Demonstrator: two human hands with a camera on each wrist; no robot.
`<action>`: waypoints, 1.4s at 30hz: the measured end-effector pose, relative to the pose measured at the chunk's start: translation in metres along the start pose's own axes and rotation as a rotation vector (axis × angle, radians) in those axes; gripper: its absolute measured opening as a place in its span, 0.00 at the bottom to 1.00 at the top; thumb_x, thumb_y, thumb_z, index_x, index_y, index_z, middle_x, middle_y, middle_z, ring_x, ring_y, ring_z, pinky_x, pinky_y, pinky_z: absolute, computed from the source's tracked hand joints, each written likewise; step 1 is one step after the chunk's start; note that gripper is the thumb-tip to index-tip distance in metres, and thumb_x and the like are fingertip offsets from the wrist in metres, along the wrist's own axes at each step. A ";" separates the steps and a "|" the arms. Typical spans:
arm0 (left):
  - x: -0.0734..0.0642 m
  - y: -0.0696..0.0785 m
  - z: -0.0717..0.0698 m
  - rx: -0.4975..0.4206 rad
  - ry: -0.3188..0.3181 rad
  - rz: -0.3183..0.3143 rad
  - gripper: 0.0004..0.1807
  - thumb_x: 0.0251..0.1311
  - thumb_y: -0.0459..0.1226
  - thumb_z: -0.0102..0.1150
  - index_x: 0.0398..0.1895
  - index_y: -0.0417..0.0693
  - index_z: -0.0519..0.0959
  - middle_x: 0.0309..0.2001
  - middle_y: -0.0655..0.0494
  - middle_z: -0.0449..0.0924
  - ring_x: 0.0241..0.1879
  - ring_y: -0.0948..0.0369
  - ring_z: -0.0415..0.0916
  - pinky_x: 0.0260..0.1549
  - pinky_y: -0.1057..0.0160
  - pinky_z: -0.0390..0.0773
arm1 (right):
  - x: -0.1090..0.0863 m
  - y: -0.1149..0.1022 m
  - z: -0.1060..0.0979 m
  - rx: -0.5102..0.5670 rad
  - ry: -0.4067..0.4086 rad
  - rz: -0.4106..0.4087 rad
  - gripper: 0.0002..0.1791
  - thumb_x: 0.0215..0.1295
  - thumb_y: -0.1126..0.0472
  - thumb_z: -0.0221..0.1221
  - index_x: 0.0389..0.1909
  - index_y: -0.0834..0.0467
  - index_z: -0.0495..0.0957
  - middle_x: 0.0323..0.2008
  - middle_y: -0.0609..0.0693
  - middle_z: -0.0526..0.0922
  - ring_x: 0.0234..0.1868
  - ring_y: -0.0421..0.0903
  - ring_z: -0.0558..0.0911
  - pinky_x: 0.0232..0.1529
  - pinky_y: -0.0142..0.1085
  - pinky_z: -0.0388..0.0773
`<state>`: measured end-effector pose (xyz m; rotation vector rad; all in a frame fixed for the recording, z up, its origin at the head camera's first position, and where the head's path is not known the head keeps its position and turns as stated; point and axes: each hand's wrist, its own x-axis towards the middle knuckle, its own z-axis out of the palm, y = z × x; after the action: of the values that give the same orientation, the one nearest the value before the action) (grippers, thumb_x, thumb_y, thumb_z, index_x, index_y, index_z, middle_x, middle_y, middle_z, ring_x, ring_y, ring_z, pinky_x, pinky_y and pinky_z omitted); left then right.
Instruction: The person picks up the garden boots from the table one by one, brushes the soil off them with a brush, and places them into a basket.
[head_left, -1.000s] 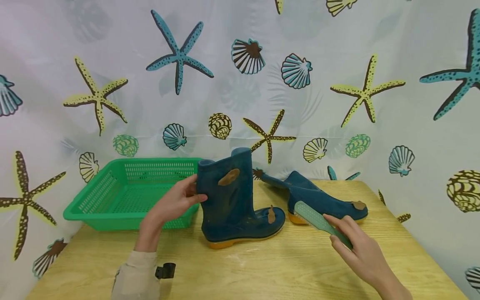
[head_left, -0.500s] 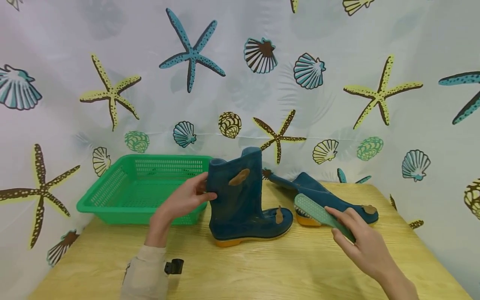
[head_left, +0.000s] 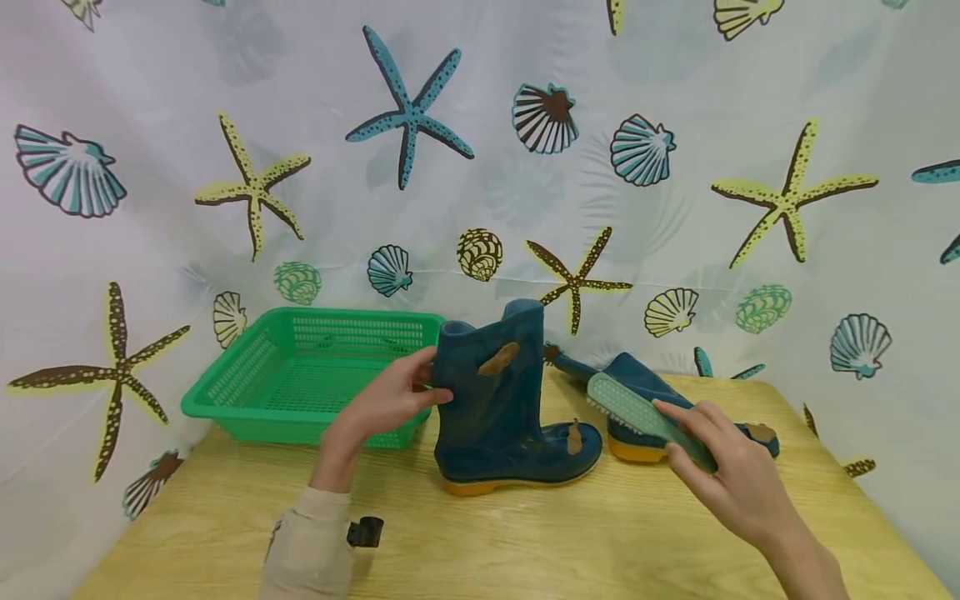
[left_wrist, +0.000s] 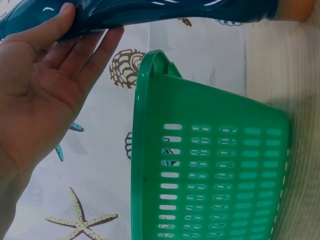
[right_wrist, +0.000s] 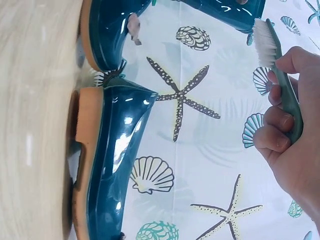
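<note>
A dark blue rubber boot point(head_left: 489, 417) with an orange sole stands upright on the table, with brown smudges on its shaft and toe. At the back of its shaft, my left hand point(head_left: 397, 396) holds it, thumb on the near side; in the left wrist view, the fingers point(left_wrist: 97, 57) reach behind the shaft. My right hand point(head_left: 731, 471) grips the handle of a green scrub brush point(head_left: 626, 406), raised to the right of this boot. White bristles show in the right wrist view. Behind the brush, a second blue boot point(right_wrist: 112, 165) rests with its shaft sagging back and a smudge on its toe.
A green perforated plastic basket point(head_left: 247, 425) sits at the left, close to the standing boot and my left hand. The wooden table point(head_left: 480, 550) ends at a white curtain point(head_left: 465, 67) printed with starfish and shells.
The head view has turned left, shifting everything rightward in it. The brush in my right hand has risen and come slightly toward the standing boot. My left hand keeps its hold on the shaft.
</note>
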<state>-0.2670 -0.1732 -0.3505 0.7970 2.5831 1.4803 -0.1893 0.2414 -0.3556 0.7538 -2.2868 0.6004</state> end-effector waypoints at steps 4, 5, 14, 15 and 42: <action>0.001 0.000 0.002 -0.017 -0.007 -0.003 0.19 0.68 0.38 0.60 0.60 0.52 0.70 0.51 0.52 0.82 0.50 0.57 0.81 0.51 0.53 0.80 | 0.007 -0.005 -0.001 0.019 0.014 -0.023 0.28 0.55 0.71 0.66 0.60 0.54 0.79 0.34 0.38 0.70 0.25 0.28 0.60 0.22 0.20 0.56; 0.001 0.000 0.002 -0.022 -0.010 0.001 0.19 0.68 0.38 0.61 0.60 0.52 0.71 0.51 0.52 0.82 0.50 0.57 0.81 0.51 0.54 0.80 | 0.008 -0.006 -0.002 0.022 0.016 -0.024 0.28 0.55 0.71 0.66 0.59 0.55 0.80 0.34 0.38 0.70 0.25 0.28 0.60 0.22 0.20 0.56; 0.003 0.000 0.003 -0.022 -0.001 0.017 0.21 0.67 0.38 0.62 0.61 0.52 0.71 0.51 0.52 0.83 0.51 0.58 0.81 0.51 0.54 0.80 | 0.027 -0.018 0.001 0.053 0.047 -0.084 0.29 0.53 0.74 0.66 0.58 0.57 0.80 0.35 0.39 0.71 0.31 0.29 0.63 0.27 0.23 0.60; 0.002 0.000 0.003 -0.022 -0.002 0.016 0.20 0.67 0.39 0.62 0.61 0.52 0.71 0.51 0.52 0.83 0.51 0.58 0.82 0.51 0.54 0.80 | 0.029 -0.019 0.001 0.052 0.053 -0.092 0.29 0.53 0.74 0.66 0.58 0.57 0.80 0.36 0.39 0.72 0.33 0.29 0.65 0.28 0.23 0.62; -0.005 0.002 -0.004 -0.076 -0.010 0.059 0.22 0.64 0.33 0.64 0.61 0.48 0.73 0.52 0.47 0.84 0.51 0.56 0.83 0.50 0.57 0.82 | 0.068 -0.053 0.024 0.074 0.182 -0.156 0.30 0.52 0.74 0.66 0.59 0.57 0.81 0.36 0.48 0.83 0.37 0.42 0.69 0.38 0.30 0.65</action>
<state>-0.2627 -0.1780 -0.3477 0.8770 2.5003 1.5750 -0.2077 0.1648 -0.3137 0.8671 -2.0280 0.6559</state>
